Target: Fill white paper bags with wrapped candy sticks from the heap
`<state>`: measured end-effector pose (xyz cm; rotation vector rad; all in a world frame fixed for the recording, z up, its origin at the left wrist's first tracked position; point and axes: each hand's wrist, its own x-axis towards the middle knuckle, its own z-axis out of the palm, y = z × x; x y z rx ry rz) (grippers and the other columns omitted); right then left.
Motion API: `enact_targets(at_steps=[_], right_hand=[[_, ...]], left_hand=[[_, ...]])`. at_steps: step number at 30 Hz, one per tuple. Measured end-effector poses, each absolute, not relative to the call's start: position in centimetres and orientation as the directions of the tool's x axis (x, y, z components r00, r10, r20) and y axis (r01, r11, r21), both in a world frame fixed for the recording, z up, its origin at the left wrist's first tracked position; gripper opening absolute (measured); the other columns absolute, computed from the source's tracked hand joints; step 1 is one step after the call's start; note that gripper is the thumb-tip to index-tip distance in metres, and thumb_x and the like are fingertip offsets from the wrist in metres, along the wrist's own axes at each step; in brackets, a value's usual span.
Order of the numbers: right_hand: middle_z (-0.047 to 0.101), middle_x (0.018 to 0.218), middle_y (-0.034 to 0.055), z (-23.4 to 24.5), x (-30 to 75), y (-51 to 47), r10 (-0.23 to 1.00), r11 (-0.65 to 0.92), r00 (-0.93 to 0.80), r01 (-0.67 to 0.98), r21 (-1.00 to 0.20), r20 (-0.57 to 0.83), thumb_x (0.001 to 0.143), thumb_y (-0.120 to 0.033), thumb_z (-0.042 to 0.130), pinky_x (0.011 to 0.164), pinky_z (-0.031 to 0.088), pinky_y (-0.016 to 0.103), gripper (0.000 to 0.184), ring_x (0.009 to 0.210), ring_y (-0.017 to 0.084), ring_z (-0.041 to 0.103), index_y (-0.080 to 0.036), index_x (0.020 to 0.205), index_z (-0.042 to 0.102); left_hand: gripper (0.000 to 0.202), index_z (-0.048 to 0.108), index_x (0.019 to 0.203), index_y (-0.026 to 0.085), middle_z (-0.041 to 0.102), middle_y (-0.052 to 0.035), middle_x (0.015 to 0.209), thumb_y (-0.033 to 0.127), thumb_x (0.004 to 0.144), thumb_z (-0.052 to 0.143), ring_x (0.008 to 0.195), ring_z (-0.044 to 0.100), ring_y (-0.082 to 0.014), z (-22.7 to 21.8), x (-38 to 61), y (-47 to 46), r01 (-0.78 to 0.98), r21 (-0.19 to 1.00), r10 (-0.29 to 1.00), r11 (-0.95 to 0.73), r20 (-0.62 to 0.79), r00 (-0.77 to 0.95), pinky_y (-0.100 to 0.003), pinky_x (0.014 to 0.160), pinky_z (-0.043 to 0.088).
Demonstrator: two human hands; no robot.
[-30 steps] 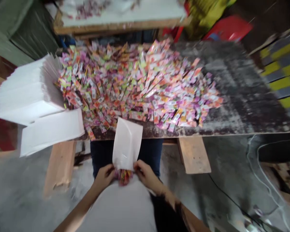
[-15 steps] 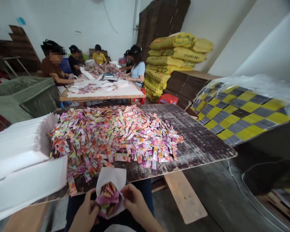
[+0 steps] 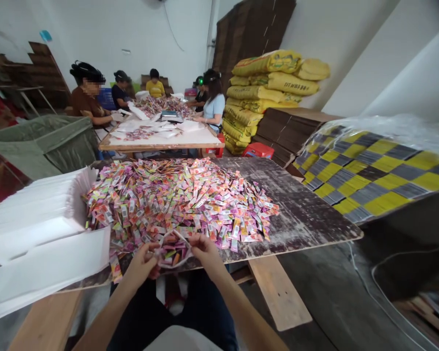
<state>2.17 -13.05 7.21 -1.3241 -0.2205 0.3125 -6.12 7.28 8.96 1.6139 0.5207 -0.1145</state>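
A white paper bag (image 3: pixel 174 266) is held between my two hands at the near edge of the table, its mouth spread and facing up toward me. Inside it lie several small wrapped sachets (image 3: pixel 172 253) in pink, green and orange. My left hand (image 3: pixel 146 262) pinches the bag's left rim. On the opposite rim, the fingers of my right hand (image 3: pixel 204 250) are closed. Just beyond the bag spreads a large heap of colourful sachets (image 3: pixel 179 200), mostly pink, orange and purple. The bag's lower part hangs mostly out of sight below its mouth.
A thick stack of white paper bags (image 3: pixel 32 219) lies at the left of the dark worn table (image 3: pixel 307 214). Behind, people sit around another table (image 3: pixel 161 141) with more sachets. A green bin (image 3: pixel 54 141) stands left; yellow sacks (image 3: pixel 267 83) and wrapped yellow-grey bundles (image 3: pixel 380 170) are at right.
Both hands have moved the bag forward and up, from over my lap to the table edge. Its mouth is now wider and rounder, and its tall back flap no longer stands up.
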Motion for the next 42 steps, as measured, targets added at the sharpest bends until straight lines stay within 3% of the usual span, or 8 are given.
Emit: enact_targets(at_steps=[5,11,22,28,32,37,39,42], right_hand=[[0.061,0.078,-0.0004,9.6,5.5,-12.3,0.316,0.188,0.945,0.031,-0.982,0.09,0.063,-0.027,0.067,0.061,0.044,0.024,0.019,0.067,0.012,0.053,-0.02,0.08,0.061],[0.059,0.076,-0.0013,10.0,8.5,-12.4,0.329,0.097,0.935,0.11,-0.989,0.136,0.063,-0.028,0.066,0.061,0.045,0.025,0.017,0.065,0.011,0.052,-0.02,0.077,0.06],[0.057,0.075,-0.0014,8.8,9.7,-12.8,0.363,0.069,0.924,0.102,-0.992,0.121,0.068,-0.026,0.066,0.06,0.041,0.026,0.013,0.064,0.011,0.051,-0.02,0.077,0.059],[0.056,0.07,-0.0024,8.8,9.3,-13.5,0.377,0.041,0.918,0.114,-0.993,0.12,0.072,-0.027,0.066,0.059,0.042,0.026,0.011,0.063,0.012,0.05,-0.021,0.078,0.059],[0.06,0.079,0.0003,9.2,9.2,-13.8,0.368,0.031,0.905,0.218,-0.975,0.214,0.079,-0.027,0.065,0.065,0.044,0.027,0.007,0.071,0.013,0.054,-0.022,0.079,0.06],[0.058,0.071,-0.0012,8.1,10.0,-13.7,0.419,0.037,0.894,0.159,-0.986,0.16,0.077,-0.033,0.069,0.06,0.043,0.026,0.015,0.064,0.012,0.053,-0.021,0.077,0.061],[0.06,0.076,-0.0003,8.5,10.1,-14.1,0.458,0.043,0.867,0.196,-0.98,0.194,0.078,-0.033,0.069,0.063,0.045,0.026,0.014,0.069,0.013,0.055,-0.021,0.079,0.062],[0.06,0.073,-0.0005,10.3,10.1,-14.6,0.584,0.057,0.778,0.246,-0.968,0.232,0.08,-0.036,0.069,0.06,0.044,0.026,0.016,0.066,0.012,0.055,-0.021,0.078,0.064]], left_hand=[[0.047,0.054,0.107,0.016,0.052,0.0087,0.047,0.041,0.068,0.065,0.038,0.047,-0.0093,11.2,-3.8,7.3,0.192,0.981,0.264,-0.009,-0.183,0.947,-0.02,0.041,0.034],[0.036,0.053,0.102,0.017,0.048,0.0108,0.046,0.034,0.072,0.065,0.037,0.041,-0.0064,11.3,-2.3,6.2,0.106,0.994,0.303,0.02,-0.107,0.947,-0.018,0.042,0.028],[0.031,0.047,0.102,0.019,0.05,0.0099,0.052,0.036,0.081,0.062,0.04,0.041,-0.006,10.1,-2.1,4.4,0.096,0.994,0.309,0.053,-0.108,0.945,-0.018,0.042,0.027],[0.031,0.046,0.106,0.019,0.05,0.0092,0.055,0.036,0.084,0.06,0.043,0.04,-0.0057,9.5,-3.5,4.7,0.137,0.986,0.211,0.097,-0.155,0.965,-0.018,0.045,0.029],[0.035,0.045,0.116,0.02,0.05,0.0079,0.06,0.035,0.087,0.058,0.051,0.048,-0.0075,10.0,-4.7,4.9,0.058,0.994,0.164,0.088,-0.072,0.984,-0.019,0.05,0.035],[0.039,0.044,0.117,0.02,0.052,0.008,0.058,0.04,0.087,0.06,0.049,0.049,-0.008,8.8,-5.6,5.1,0.146,0.983,0.014,0.116,-0.148,0.989,-0.02,0.051,0.036],[0.045,0.044,0.12,0.019,0.053,0.007,0.058,0.046,0.087,0.058,0.048,0.049,-0.0088,8.1,-5.4,6.0,0.073,0.987,0.061,0.14,-0.082,0.995,-0.021,0.05,0.037],[0.044,0.049,0.114,0.018,0.051,0.0068,0.053,0.052,0.087,0.055,0.044,0.044,-0.0087,7.3,-4.1,8.1,-0.069,0.99,0.326,0.125,0.025,0.945,-0.022,0.047,0.034]])
